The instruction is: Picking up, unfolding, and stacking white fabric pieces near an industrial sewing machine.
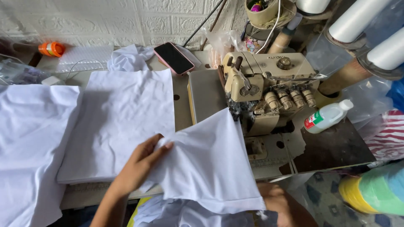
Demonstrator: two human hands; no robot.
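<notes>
Orange cap (51, 49), glossy plastic, far left at the wall. Stack of white fabric pieces (120, 122), flat, rectangular, softly creased, on the worktable (180, 101). Left hand (141, 162), fingers closed, pinching the upper left edge of a white cloth panel (210, 164) (limp, smooth weave, hemmed lower edge), which hangs at the table's front edge, its top corner at the machine. Phone (173, 58), dark glass, pink case. Right hand (277, 201), low, mostly hidden by the panel; grip cannot be told. Beige overlock machine (265, 90), metal, boxy, knobbed. Clear plastic bottle (327, 116), lying tilted. White thread cones (370, 33), far right.
</notes>
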